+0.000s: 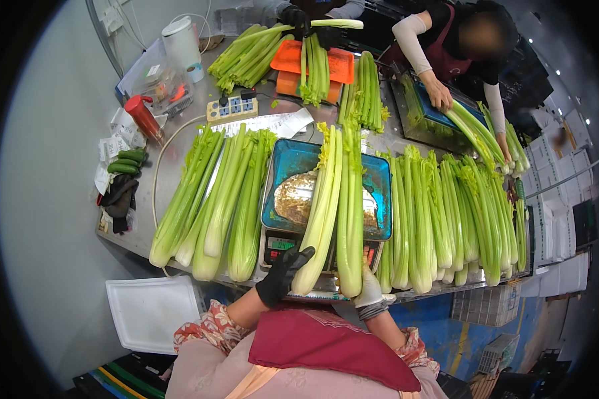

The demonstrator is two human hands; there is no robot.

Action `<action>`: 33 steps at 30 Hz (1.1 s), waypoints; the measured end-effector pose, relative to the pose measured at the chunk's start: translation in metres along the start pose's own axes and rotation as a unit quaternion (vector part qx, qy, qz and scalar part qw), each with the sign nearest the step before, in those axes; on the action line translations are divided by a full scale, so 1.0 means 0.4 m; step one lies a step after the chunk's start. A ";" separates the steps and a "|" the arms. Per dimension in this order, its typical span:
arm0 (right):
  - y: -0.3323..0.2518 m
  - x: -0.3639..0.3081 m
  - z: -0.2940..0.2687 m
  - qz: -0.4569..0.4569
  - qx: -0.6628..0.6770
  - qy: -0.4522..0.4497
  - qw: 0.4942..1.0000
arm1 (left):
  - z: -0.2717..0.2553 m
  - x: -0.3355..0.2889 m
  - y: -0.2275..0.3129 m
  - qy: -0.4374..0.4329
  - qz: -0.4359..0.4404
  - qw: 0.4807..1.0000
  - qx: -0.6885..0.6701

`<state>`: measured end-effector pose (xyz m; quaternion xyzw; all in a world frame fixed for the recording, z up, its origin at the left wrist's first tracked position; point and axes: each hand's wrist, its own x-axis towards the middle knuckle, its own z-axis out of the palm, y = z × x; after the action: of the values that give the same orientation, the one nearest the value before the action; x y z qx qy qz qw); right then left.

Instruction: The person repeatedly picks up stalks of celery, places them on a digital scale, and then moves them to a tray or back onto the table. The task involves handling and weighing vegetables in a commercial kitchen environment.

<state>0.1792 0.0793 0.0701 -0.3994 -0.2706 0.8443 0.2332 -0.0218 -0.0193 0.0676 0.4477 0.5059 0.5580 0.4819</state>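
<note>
Two celery bunches lie side by side across a digital scale with a blue tray (267, 214), their pale bases toward me. My left hand (281, 276), in a black glove, is closed on the base of the left celery bunch (321, 213). At the base of the right celery bunch (351, 226), my right hand (371, 287) wears a whitish glove and grips from the side; part of its fingers is hidden behind the stalks. Below the tray, the scale's display (281, 244) is lit. A brown-stained, shiny metal surface (296, 197) shows inside the tray.
Celery rows flank the scale, left (216, 206) and right (439, 219). Behind it are a power strip (231, 110), papers (273, 124) and an orange tray (343, 64) with celery. Two people handle celery across the table. A red bottle (144, 118) and cucumbers (128, 161) sit left; a white bin (154, 312) is below.
</note>
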 end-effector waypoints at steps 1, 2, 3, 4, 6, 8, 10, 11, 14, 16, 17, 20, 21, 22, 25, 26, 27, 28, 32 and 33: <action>0.006 -0.004 0.010 -0.043 -0.045 0.042 0.997 | 0.000 -0.003 -0.003 -0.005 0.050 0.997 0.052; 0.024 0.007 -0.015 -0.088 -0.099 0.026 0.991 | -0.001 -0.006 -0.005 -0.005 0.101 0.989 0.104; 0.031 0.005 -0.012 -0.098 -0.104 0.030 0.989 | 0.001 -0.007 -0.005 -0.002 0.126 0.986 0.113; 0.040 0.003 -0.006 -0.107 -0.110 0.035 0.988 | 0.004 -0.007 -0.002 0.001 0.150 0.981 0.122; 0.042 0.004 -0.013 -0.097 -0.109 0.012 0.989 | 0.017 0.001 0.028 0.009 0.004 1.000 -0.028; 0.035 0.004 -0.018 -0.075 -0.107 -0.021 0.991 | 0.017 -0.002 0.010 0.006 -0.004 0.999 -0.049; 0.018 0.003 -0.016 -0.049 -0.106 -0.029 0.993 | 0.005 -0.010 -0.057 -0.011 0.131 0.990 0.060; 0.005 0.001 -0.012 -0.033 -0.105 -0.019 0.994 | 0.003 -0.013 -0.069 -0.003 0.162 0.978 0.132; -0.007 0.001 0.021 -0.094 -0.170 0.019 0.981 | -0.003 -0.001 -0.056 0.004 0.211 0.943 0.257; -0.002 0.019 0.043 -0.143 -0.219 0.056 0.964 | 0.001 -0.002 -0.020 -0.013 0.191 0.957 0.219; -0.002 0.019 0.062 -0.196 -0.227 0.044 0.953 | -0.008 -0.001 -0.066 0.000 0.235 0.932 0.275; -0.011 0.023 0.060 -0.162 -0.240 0.035 0.956 | -0.008 0.000 -0.042 -0.001 0.229 0.920 0.319; -0.015 0.020 0.062 -0.154 -0.227 0.033 0.961 | -0.008 0.000 -0.047 -0.003 0.238 0.914 0.328; -0.018 0.018 0.062 -0.145 -0.213 0.031 0.966 | -0.010 0.001 -0.053 -0.004 0.246 0.909 0.337; -0.029 0.010 0.067 -0.128 -0.183 0.029 0.974 | -0.010 0.008 -0.043 -0.019 0.241 0.913 0.328; -0.023 0.015 0.057 -0.128 -0.172 0.025 0.977 | -0.009 0.007 -0.050 -0.022 0.234 0.915 0.327; -0.016 0.018 0.049 -0.125 -0.159 0.020 0.979 | -0.009 0.003 -0.057 -0.025 0.224 0.918 0.326; -0.016 0.018 0.050 -0.124 -0.156 0.018 0.980 | -0.011 0.001 -0.060 -0.028 0.220 0.916 0.335; -0.008 0.020 0.048 -0.128 -0.148 0.019 0.981 | -0.014 -0.002 -0.050 -0.041 0.188 0.917 0.348; -0.007 0.020 0.048 -0.130 -0.141 0.015 0.981 | -0.014 -0.001 -0.046 -0.043 0.176 0.921 0.346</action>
<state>0.1597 0.0811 0.0774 -0.4025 -0.4328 0.7539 0.2869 -0.0256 -0.0202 0.0490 0.6923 0.5588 0.4043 0.2123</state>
